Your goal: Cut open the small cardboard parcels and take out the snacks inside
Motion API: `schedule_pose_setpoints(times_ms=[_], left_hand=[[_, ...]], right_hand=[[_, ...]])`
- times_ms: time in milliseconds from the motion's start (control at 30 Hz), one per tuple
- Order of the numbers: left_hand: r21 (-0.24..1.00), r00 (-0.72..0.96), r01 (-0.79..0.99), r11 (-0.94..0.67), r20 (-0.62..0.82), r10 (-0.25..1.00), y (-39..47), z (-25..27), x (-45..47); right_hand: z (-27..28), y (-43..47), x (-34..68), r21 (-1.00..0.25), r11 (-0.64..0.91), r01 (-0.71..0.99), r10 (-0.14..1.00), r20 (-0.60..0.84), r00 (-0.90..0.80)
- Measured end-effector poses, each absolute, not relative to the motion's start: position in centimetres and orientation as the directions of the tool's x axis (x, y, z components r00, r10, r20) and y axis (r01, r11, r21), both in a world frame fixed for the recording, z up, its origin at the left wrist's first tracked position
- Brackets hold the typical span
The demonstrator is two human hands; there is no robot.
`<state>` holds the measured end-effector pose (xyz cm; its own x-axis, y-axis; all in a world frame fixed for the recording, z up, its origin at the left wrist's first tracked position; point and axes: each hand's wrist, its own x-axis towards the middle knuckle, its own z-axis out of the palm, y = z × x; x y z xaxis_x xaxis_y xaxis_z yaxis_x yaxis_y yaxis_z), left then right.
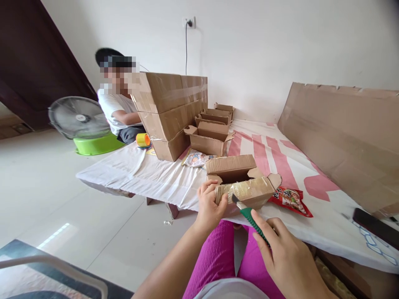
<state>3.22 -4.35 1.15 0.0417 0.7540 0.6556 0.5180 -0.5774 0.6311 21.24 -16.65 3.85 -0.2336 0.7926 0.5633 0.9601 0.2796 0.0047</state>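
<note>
My left hand (210,204) grips the left end of a small open cardboard box (254,190) near the table's front edge, its thumb and fingers around the corner. Clear tape covers the near flap of that box. In my right hand (282,249) is a green-handled utility knife (254,221). Its blade tip is at the taped flap, just right of my left thumb; whether it cuts into the tape I cannot tell. A red snack packet (291,201) lies against the box's right side.
Several open boxes (208,139) stand in a row behind, beside a tall stack of taped cartons (170,110). A person (120,110) sits behind the stack. A cardboard sheet (339,137) leans at right, near a dark phone-like object (375,226). A fan (81,118) stands left.
</note>
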Motion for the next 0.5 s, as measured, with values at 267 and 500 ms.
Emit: schedule_pose_setpoints(times_ms=[267,500], left_hand=[[0.588,0.147,0.504,-0.633,0.664,0.733,-5.7,1.1,3.2],[0.636,0.081,0.536,-0.556,0.617,0.783,-4.8,1.1,2.8]], right_hand=[[4.5,-14.3,20.7,0.030,0.219,0.975,0.802,0.563,-0.197],[6.0,-16.0,22.7,-0.161,0.351,0.922,0.820,0.529,-0.219]])
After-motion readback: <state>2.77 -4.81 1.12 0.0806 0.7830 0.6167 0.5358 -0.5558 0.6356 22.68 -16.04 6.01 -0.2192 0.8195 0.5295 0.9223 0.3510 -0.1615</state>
